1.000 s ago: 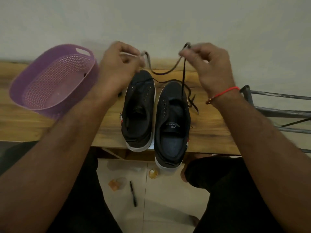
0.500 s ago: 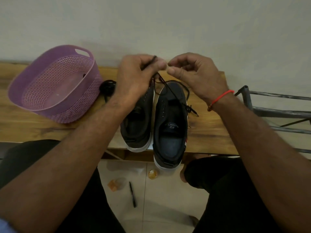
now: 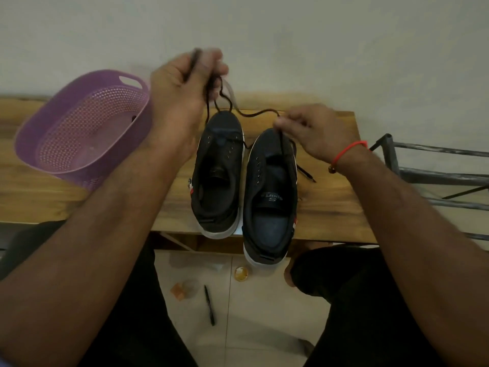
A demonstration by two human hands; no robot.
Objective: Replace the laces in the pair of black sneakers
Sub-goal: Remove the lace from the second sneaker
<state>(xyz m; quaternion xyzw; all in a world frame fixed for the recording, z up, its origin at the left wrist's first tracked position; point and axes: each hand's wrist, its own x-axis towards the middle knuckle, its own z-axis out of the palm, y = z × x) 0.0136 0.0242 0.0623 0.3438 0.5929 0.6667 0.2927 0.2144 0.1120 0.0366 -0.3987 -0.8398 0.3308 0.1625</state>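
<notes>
Unlaced black sneakers (image 3: 243,181) side by side, black lace (image 3: 254,113) above.

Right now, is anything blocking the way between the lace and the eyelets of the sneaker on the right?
Nothing visible does. The right hand pinches the black lace just above the toe of the right sneaker, whose eyelet rows lie open and uncovered. The left hand holds the lace's other part up, clear of both sneakers.

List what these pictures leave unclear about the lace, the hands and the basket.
- Left hand, head view: motion blur smears the fingertips, so the exact grip on the black lace is unreadable.
- Right hand: its curled fingers hide where they pinch the lace.
- Lace route through the right sneaker: too thin and dark to follow.
- Purple basket: the left forearm covers its near right corner.
</notes>
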